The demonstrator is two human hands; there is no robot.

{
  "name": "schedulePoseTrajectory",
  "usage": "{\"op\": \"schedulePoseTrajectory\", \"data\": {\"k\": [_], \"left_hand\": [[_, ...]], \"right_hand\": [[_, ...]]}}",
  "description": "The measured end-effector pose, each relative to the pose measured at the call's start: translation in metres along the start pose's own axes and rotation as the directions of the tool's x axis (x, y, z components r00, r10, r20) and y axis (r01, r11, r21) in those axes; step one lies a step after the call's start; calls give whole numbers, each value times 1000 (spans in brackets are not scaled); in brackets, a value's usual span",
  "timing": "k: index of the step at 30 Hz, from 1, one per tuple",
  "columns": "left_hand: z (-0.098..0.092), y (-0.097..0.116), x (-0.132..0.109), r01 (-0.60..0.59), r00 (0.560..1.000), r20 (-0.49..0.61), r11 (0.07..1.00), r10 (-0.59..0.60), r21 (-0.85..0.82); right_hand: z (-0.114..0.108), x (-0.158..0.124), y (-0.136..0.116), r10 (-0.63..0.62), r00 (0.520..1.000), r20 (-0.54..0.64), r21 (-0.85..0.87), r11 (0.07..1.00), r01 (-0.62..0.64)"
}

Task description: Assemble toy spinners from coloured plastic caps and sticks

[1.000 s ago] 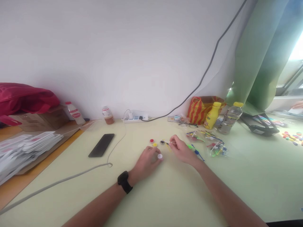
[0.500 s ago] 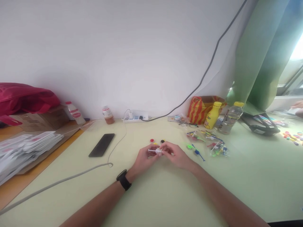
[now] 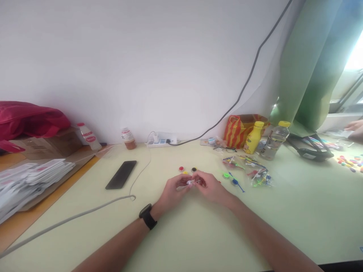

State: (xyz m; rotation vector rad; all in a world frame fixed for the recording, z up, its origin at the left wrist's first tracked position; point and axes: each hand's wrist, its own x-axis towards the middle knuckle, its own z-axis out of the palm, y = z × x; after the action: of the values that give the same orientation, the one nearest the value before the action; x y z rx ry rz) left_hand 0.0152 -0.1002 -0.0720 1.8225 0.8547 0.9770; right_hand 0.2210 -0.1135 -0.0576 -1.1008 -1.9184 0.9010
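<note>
Both hands meet over the table and pinch a small white plastic spinner [image 3: 189,182] with a round middle. My left hand [image 3: 171,192] has it between thumb and fingers from the left. From the right, the fingertips of my right hand [image 3: 210,187] close on it, hiding part of its arrow. Just behind the hands lie a red disc [image 3: 181,169], a black disc [image 3: 194,169] and a yellow disc [image 3: 185,172], the yellow one partly covered. Right of my right hand are a green round piece [image 3: 226,175] and a blue arrow spinner [image 3: 235,182].
Clear bags of coloured pieces [image 3: 259,176] lie to the right, before a yellow bottle [image 3: 253,138] and a clear bottle [image 3: 275,141]. A phone [image 3: 121,175] and grey cable [image 3: 79,215] are left. Another person's hand [image 3: 354,125] shows at the far right.
The white spinner has turned in my fingers; its arm, pointing left before, is now less visible. My right fingers have shifted slightly on it. The view has moved a little.
</note>
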Motion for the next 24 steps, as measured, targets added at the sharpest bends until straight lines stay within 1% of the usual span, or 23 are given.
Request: {"op": "schedulePoseTrajectory", "data": {"k": [3, 6, 12, 16, 19, 22, 24], "left_hand": [[-1, -3, 0, 7, 1000, -16, 999, -6, 35], [-2, -4, 0, 2, 1000, -24, 998, -1, 56], [-4, 1, 0, -49, 999, -4, 995, 50, 92], [-1, 2, -1, -73, 997, -26, 993, 75, 93], [0, 4, -1, -50, 998, -37, 998, 52, 44], [0, 8, -1, 3, 1000, 14, 996, -2, -91], [0, 8, 0, 53, 998, 45, 982, -46, -179]], "right_hand": [[-1, 1, 4, 20, 1000, -14, -4, 1000, -20], [0, 1, 7, 32, 999, -19, 36, 999, -32], [-1, 1, 3, -3, 1000, 6, 98, 995, 2], [-4, 1, 0, -17, 1000, -9, 136, 991, 18], [-5, 3, 1, -6, 1000, -24, 142, 990, 10], [-5, 4, 5, 10, 999, -49, 140, 990, -3], [-5, 5, 8, 24, 996, -89, 126, 992, -13]]}}
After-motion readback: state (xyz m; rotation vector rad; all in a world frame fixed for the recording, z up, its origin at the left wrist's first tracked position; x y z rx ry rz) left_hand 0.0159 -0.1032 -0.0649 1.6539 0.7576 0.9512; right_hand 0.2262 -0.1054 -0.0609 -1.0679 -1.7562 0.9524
